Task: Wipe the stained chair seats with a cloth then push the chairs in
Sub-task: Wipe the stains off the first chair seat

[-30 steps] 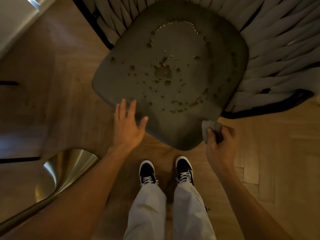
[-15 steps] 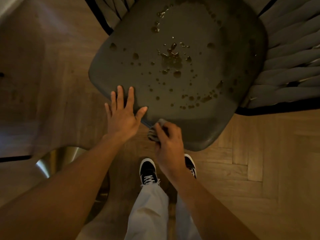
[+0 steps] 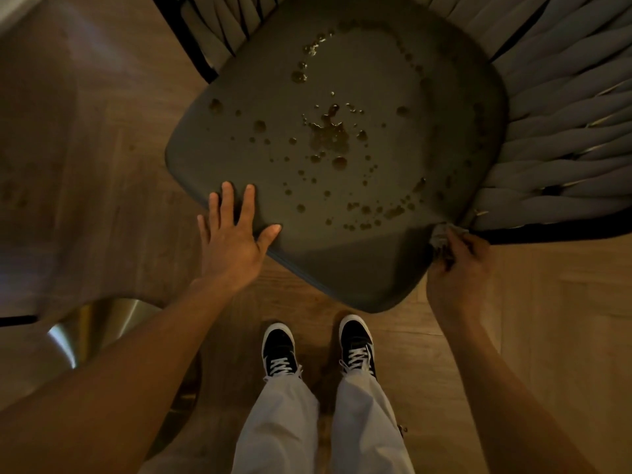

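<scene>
Flat left hand (image 3: 229, 238) pressing dark grey stained chair seat (image 3: 376, 268); right hand (image 3: 455, 268) clutching crumpled grey cloth (image 3: 440, 236) at seat's right edge.

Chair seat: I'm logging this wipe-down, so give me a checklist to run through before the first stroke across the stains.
1. Cloth in hand: ok, the right hand grips it bunched at the seat's right front edge.
2. Seat steadied: ok, the left hand rests flat on the chair seat, fingers spread.
3. Stains wiped: not ok, drops and a central puddle cover the seat.
4. Cloth on the stains: not ok, it sits at the edge.
5. Cloth damp: cannot tell.
</scene>
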